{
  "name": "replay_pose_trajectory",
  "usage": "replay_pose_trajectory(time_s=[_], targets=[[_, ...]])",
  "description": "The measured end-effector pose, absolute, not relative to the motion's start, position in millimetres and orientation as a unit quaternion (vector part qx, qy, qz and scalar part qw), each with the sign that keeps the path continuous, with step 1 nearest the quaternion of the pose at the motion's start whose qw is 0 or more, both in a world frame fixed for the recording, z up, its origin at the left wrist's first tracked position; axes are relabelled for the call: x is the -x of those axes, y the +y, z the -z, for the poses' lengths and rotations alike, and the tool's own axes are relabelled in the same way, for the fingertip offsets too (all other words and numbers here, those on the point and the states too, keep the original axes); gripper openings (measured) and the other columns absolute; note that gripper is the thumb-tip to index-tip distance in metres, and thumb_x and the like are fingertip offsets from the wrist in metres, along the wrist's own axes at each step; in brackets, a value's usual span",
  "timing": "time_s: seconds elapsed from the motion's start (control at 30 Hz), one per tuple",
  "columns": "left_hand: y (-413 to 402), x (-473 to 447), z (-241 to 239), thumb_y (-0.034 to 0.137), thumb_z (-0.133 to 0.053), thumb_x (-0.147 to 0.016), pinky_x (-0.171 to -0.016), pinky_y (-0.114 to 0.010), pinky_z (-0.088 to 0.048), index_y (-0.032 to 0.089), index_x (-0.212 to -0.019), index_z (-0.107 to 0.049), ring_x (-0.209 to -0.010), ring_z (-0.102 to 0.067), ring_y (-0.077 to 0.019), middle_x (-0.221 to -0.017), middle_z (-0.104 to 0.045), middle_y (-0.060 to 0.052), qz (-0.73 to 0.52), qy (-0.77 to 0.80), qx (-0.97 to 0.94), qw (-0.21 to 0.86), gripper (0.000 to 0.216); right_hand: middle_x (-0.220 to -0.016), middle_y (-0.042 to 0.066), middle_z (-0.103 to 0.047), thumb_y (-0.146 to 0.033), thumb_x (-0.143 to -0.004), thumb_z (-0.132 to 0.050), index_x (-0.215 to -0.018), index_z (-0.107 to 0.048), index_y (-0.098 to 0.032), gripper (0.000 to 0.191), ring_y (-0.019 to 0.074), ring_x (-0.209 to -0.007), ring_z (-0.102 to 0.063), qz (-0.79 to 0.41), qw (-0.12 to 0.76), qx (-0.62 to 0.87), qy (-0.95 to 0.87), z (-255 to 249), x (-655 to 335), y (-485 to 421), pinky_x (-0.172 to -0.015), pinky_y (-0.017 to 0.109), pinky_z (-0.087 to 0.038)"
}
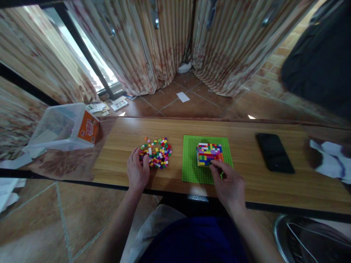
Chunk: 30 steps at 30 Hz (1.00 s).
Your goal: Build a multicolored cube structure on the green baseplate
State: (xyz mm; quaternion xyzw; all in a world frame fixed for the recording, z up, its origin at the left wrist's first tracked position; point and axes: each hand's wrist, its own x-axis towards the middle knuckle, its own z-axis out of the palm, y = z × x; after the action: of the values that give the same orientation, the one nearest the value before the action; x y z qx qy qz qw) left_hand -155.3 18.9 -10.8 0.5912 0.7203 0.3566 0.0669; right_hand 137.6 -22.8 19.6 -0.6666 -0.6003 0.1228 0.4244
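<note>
A green baseplate lies on the wooden table. On it stands a block of stacked coloured bricks. My right hand reaches to the block's near edge, fingers pinched at its lower corner; whether a brick is between them is hidden. To the left lies a pile of several loose small coloured bricks. My left hand rests at the pile's near left edge, fingers curled onto the bricks.
A black phone lies right of the baseplate. A white cloth sits at the far right. A clear plastic box with an orange label stands at the left end. Curtains and tiled floor lie beyond.
</note>
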Motion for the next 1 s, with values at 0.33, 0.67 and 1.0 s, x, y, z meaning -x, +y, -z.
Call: replay_pose_trajectory(time_s=[0.33, 0.67, 1.0], targets=[[18.2, 155.5, 11.3, 0.037, -0.048, -0.093, -0.11, -0.047, -0.041, 0.013, -0.126, -0.058, -0.127, -0.053, -0.0287, -0.133, -0.059, -0.018, -0.354, 0.721, -0.593, 0.058, 0.041, -0.078, 0.004, -0.072, -0.041, -0.084, -0.061, -0.082, -0.071, -0.019, 0.024, 0.016, -0.064, -0.063, -0.185, 0.429, 0.714, -0.521, -27.3, -131.9, -18.9, -0.063, 0.028, -0.049], [18.0, 155.8, 12.5, 0.038, -0.049, -0.093, -0.11, -0.047, -0.041, 0.014, -0.125, -0.058, -0.127, -0.053, -0.0293, -0.132, -0.058, -0.018, -0.353, 0.721, -0.593, 0.06, 0.041, -0.079, 0.004, -0.073, -0.04, -0.083, -0.061, -0.08, -0.071, -0.02, 0.023, 0.0163, -0.066, -0.063, -0.2, 0.438, 0.712, -0.511, -27.0, -131.3, -17.6, -0.064, 0.029, -0.048], [17.8, 155.0, 11.3, 0.038, -0.05, -0.093, -0.11, -0.049, -0.041, 0.014, -0.125, -0.058, -0.127, -0.052, -0.0298, -0.133, -0.058, -0.018, -0.353, 0.721, -0.593, 0.067, 0.041, -0.075, 0.004, -0.073, -0.04, -0.081, -0.062, -0.079, -0.071, -0.019, 0.023, 0.0169, -0.065, -0.063, -0.215, 0.434, 0.723, -0.493, -29.3, -130.2, -14.5, -0.064, 0.029, -0.048]])
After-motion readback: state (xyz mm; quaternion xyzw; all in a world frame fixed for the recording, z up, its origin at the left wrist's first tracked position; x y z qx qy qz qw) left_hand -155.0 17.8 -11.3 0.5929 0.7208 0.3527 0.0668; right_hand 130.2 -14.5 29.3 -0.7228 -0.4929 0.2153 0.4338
